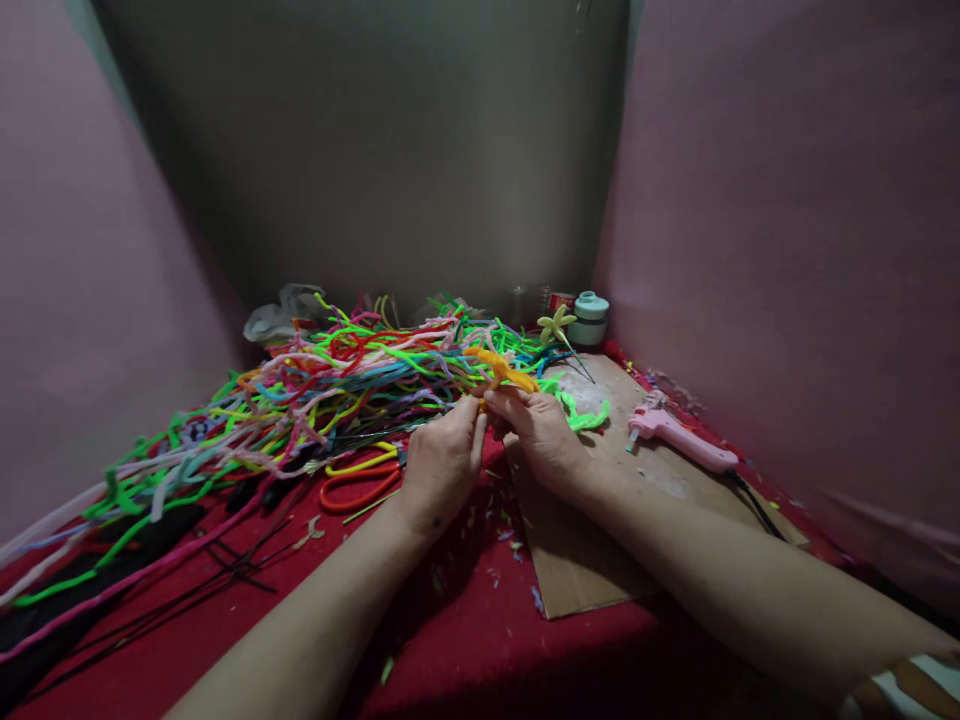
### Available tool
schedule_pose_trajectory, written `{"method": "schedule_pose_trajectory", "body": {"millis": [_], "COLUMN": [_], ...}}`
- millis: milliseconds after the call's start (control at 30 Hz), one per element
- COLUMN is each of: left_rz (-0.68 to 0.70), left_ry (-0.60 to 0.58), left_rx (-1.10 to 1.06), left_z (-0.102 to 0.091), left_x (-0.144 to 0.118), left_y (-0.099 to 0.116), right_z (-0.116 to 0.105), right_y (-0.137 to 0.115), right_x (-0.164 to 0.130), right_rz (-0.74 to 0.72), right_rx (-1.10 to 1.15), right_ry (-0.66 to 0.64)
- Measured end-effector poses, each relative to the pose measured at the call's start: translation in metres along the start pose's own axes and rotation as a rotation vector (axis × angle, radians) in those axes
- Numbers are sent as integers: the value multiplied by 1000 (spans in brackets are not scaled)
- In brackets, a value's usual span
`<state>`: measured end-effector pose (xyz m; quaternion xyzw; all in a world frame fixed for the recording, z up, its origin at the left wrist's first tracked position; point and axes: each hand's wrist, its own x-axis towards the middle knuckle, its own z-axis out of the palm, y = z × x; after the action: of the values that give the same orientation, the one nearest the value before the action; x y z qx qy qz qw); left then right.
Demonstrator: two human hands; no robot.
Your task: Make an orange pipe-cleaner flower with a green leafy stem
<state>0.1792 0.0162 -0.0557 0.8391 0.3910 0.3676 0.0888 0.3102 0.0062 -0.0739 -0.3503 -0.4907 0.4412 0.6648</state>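
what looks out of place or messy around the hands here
Mostly clutter: the pipe cleaners lie in a tangled heap, small clippings litter the red cloth, and whitish smears mark the cardboard, where the pink hot glue gun lies on its side.

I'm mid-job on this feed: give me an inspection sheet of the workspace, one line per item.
Surface: red cloth, with cardboard lying on it.
Work in hand: a fuzzy orange piece.
Hands: left hand and right hand close together, fingers pinched at the orange piece.
Clutter: tangled stems in many colours; red-and-yellow handles beside them; small scraps on the cloth.
Tools: pink glue gun lying on the cardboard.
Cables: dark cable from the glue gun's handle end; its far end is hidden.
Surroundings: grey wall behind, pink panels either side.
Spills: nothing seen.
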Motion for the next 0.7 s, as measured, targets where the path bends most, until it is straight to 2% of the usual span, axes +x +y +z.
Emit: {"method": "schedule_pose_trajectory", "body": {"millis": [133, 367, 700], "left_rz": [-32, -236, -435], "left_ry": [-10, -76, -162], "left_rx": [-159, -693, -1126], "left_z": [1, -4, -11], "left_x": [1, 6, 9], "left_y": [-2, 8, 15], "right_z": [3, 9, 2], "right_y": [-5, -18, -15], "right_x": [-2, -5, -2], "right_rz": [-22, -33, -21], "right_rx": [-53, -52, -51], "right_ry": [-6, -11, -147]}}
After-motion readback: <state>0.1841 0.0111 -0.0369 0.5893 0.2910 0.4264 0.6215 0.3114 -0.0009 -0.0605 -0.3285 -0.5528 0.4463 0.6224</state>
